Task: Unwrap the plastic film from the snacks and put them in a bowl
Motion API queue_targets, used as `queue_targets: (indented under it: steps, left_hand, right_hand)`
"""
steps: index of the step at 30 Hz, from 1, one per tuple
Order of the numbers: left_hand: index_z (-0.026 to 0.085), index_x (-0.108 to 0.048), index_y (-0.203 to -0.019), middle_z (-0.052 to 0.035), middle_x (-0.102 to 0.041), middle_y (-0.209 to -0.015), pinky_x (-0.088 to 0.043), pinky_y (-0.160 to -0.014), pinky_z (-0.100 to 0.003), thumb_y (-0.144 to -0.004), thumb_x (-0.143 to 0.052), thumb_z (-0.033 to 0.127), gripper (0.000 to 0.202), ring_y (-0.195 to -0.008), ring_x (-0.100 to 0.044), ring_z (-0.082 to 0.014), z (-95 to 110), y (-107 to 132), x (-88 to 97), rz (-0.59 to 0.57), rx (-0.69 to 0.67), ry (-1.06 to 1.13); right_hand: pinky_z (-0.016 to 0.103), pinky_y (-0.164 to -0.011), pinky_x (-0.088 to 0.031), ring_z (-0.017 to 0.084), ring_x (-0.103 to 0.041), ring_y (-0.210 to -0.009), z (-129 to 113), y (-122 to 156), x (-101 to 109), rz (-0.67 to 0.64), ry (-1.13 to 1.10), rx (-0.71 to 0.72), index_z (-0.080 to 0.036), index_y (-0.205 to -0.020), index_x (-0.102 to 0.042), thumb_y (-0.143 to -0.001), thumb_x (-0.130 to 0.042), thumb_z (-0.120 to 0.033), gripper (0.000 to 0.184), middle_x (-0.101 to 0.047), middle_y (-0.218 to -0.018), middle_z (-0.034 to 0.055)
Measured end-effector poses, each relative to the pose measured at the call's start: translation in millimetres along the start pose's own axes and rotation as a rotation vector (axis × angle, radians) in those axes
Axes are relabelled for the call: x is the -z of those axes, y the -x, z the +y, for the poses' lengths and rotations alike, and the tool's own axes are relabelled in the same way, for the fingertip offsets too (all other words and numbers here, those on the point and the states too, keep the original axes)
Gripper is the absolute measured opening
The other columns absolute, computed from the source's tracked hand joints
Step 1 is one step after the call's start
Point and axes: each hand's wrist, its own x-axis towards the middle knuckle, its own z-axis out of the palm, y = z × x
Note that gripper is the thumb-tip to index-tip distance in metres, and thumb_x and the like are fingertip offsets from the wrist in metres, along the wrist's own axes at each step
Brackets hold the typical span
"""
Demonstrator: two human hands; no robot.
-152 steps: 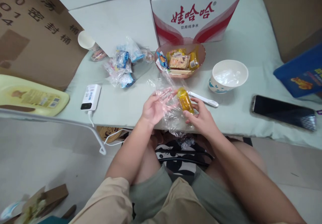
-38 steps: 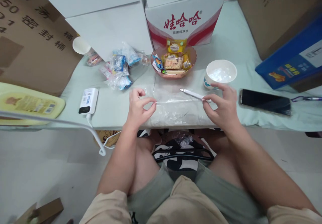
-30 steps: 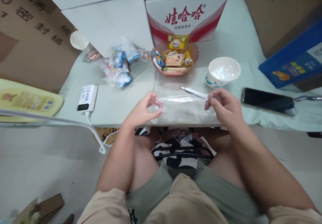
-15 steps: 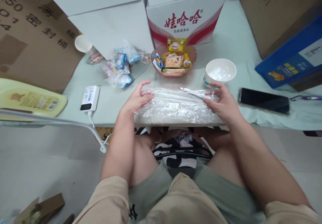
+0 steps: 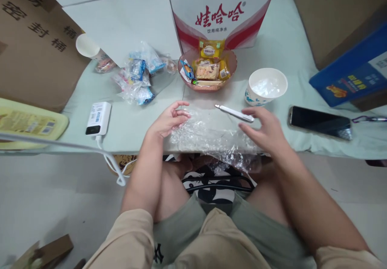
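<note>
A crinkled clear plastic sheet (image 5: 205,134) is spread along the table's front, its right part sagging over the edge. My left hand (image 5: 171,120) is closed at the sheet's left end, thumb against the fingers with the film between them. Thumb and fingers apart, my right hand (image 5: 266,130) is open above the sheet's right side. Close to its fingertips lies a slim white pen-like tool (image 5: 236,113) with a small metal tip pointing left. Behind that hand stands a white paper cup (image 5: 254,94) with clear plastic inside.
A pink glass bowl (image 5: 208,87) of packaged snacks sits at the back, before a white and red carton (image 5: 220,23). Crumpled wrappers (image 5: 137,77) and a white power bank (image 5: 99,118) are on the left. A phone (image 5: 320,123) lies right, near a blue box (image 5: 347,79).
My right hand has let go of the plastic, whose right part has dropped over the table edge. The white tool now shows fully. The left hand stays nearly in place.
</note>
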Motion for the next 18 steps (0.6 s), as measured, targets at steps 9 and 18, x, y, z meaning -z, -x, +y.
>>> queue_targets:
  steps: [9,18]
  left_hand:
    - [0.026,-0.057,-0.121,-0.0015,-0.073,-0.095,-0.036,-0.040,-0.019,-0.057,-0.092,0.045,0.076,-0.042,-0.049,-0.0039,-5,-7,3.8,-0.178,-0.114,0.207]
    - [0.016,-0.063,-0.115,-0.0166,-0.072,-0.110,-0.059,-0.082,-0.044,-0.076,-0.059,0.081,0.076,-0.111,-0.069,-0.0354,-19,-8,-31.2,-0.116,-0.026,0.433]
  right_hand:
    - [0.031,-0.063,-0.047,0.015,-0.058,-0.065,-26,-42,-62,-0.714,-0.516,-0.036,-0.021,-0.085,-0.063,-0.081,-0.068,-0.040,0.020,-0.063,-0.071,-0.0001]
    - [0.024,-0.049,-0.038,0.010,-0.056,-0.050,-39,-40,-83,-0.140,-0.738,-0.430,-0.023,-0.083,-0.051,-0.083,-0.063,-0.033,0.016,-0.064,-0.066,-0.0037]
